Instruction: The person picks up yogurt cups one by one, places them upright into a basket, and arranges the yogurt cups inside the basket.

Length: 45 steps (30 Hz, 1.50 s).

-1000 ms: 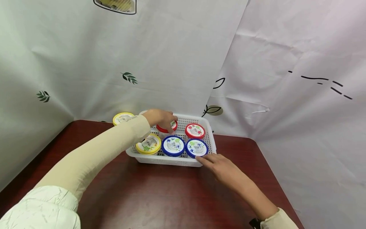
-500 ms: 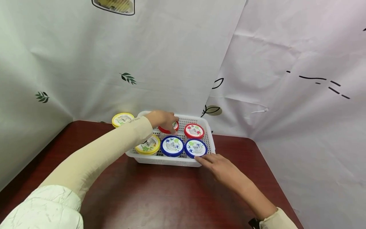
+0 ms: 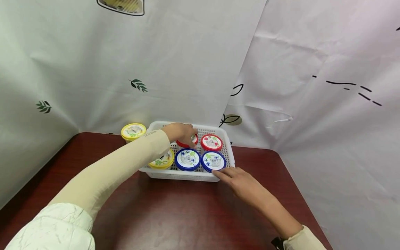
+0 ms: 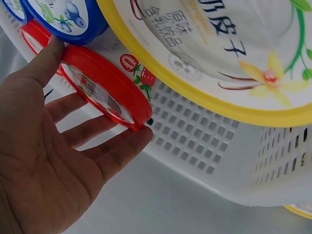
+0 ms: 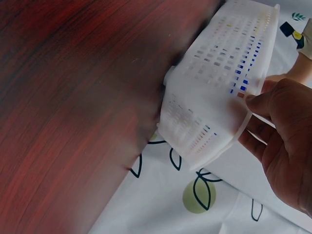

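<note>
A white perforated plastic basket point(image 3: 184, 176) stands near the table's back edge with several lidded tubs upright in it. My left hand point(image 3: 182, 133) reaches into its back row and grips a red-lidded tub point(image 4: 105, 87) by the lid, thumb on one side and fingers on the other. Right of that tub sits another red-lidded tub point(image 3: 211, 142). The front row has a yellow-lidded tub point(image 3: 162, 160) and two tubs with blue lids, a middle one point(image 3: 188, 159) and a right one point(image 3: 213, 161). My right hand point(image 5: 287, 136) pinches the basket's rim at the front right corner.
Outside the basket, another yellow-lidded tub point(image 3: 133, 131) stands at the back left, close to the wall. Printed white sheeting point(image 3: 187, 69) hangs behind and beside the dark red table point(image 3: 181, 215). My left sleeve crosses over the basket's left side.
My left hand has shifted slightly right with the red-lidded tub, closer to the other red-lidded one. My right hand stays on the basket's rim.
</note>
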Each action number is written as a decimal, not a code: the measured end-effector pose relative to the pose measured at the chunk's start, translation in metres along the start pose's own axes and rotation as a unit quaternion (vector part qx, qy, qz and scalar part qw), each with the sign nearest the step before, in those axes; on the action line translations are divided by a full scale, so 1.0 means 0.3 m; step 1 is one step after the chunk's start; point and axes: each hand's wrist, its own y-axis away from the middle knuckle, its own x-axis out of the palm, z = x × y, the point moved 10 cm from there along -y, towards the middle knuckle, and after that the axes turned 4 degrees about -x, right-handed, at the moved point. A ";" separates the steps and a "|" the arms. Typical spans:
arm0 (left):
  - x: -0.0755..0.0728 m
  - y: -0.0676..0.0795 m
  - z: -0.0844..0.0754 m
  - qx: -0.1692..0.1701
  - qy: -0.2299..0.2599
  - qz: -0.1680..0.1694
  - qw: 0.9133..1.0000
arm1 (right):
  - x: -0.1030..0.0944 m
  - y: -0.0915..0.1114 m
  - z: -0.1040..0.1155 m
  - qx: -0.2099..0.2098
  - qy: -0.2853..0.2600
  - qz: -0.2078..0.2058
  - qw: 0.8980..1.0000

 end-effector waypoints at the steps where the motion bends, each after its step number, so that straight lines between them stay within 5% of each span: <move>1: -0.001 0.001 -0.004 0.000 -0.002 -0.001 1.000 | 0.000 0.001 0.000 0.000 -0.001 0.000 1.000; 16: 0.008 -0.005 -0.035 0.001 -0.006 0.036 0.999 | -0.001 0.002 0.001 -0.003 -0.012 0.002 1.000; 45: 0.016 0.006 -0.025 -0.007 -0.003 0.045 0.999 | 0.007 0.004 0.000 0.002 -0.005 0.007 1.000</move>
